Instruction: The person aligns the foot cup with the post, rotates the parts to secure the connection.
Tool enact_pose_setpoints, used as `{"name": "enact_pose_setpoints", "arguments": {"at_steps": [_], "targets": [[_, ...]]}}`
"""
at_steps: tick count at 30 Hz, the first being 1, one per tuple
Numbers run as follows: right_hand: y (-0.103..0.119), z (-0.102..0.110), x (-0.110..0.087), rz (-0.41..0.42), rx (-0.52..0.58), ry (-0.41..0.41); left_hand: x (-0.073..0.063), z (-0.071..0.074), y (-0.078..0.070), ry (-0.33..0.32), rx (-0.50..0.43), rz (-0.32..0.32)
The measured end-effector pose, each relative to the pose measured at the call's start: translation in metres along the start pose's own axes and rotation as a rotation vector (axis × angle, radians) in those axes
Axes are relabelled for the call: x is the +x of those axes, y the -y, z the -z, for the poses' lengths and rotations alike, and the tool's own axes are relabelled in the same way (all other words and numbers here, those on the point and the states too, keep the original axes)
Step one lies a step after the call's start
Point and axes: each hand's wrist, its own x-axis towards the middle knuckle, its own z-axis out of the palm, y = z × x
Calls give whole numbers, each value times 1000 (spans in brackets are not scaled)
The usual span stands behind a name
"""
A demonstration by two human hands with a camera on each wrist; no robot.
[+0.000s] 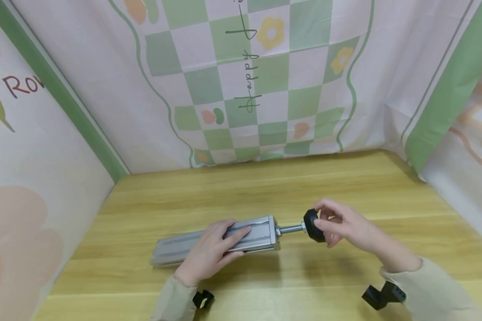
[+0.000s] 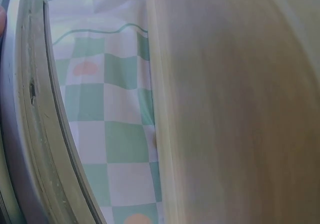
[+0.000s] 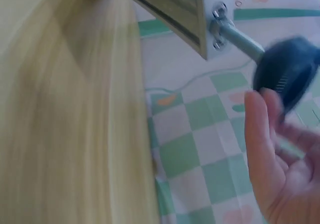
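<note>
A grey slotted aluminium profile [image 1: 261,238] lies slantwise over the wooden table, its near-right end slightly higher in the head view. My left hand [image 1: 213,249] grips it around the middle, fingers across the top and thumb along the near side. From the profile's right end plate a threaded rod [image 1: 291,229] sticks out, carrying a black levelling foot [image 1: 314,226]. My right hand [image 1: 347,225] pinches that foot at its rim between thumb and fingers. In the right wrist view, the foot [image 3: 285,72] is blurred, and bolt heads show on the end plate [image 3: 218,24].
The wooden table [image 1: 265,187] runs back to a hanging checkered cloth [image 1: 249,89]. Printed cloth walls [image 1: 32,214] close off both sides. A black wrist mount [image 1: 383,295] sits at the right sleeve, another [image 1: 203,299] at the left.
</note>
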Motion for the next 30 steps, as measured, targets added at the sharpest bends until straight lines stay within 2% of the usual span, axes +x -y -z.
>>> {"name": "enact_pose_setpoints", "arguments": {"at_steps": [5, 10, 12, 15, 18, 21, 22, 25, 30], "targets": [[0, -4, 4, -105, 44, -14, 0, -1, 0, 0, -1, 7], [1, -4, 5, -130, 7, -29, -1, 0, 1, -21, 5, -1], [1, -4, 4, -115, -13, -48, -1, 0, 1, -28, 8, -3], [1, -4, 2, -12, -53, -87, -1, 0, 1, -21, 10, 3], [-1, -5, -1, 172, -111, -106, -1, 0, 1, -11, 10, 12], [-2, -3, -3, 366, -180, -93, -1, 1, 1, 1, 5, 23], [-3, -2, -3, 406, -192, -83, -1, 1, 1, 6, 5, 28], [-4, 0, -4, 487, -224, -63, -1, 2, 1, 18, 7, 38], [-6, -1, -4, 506, -174, -47, -2, 2, 0, 14, 20, 34]]}}
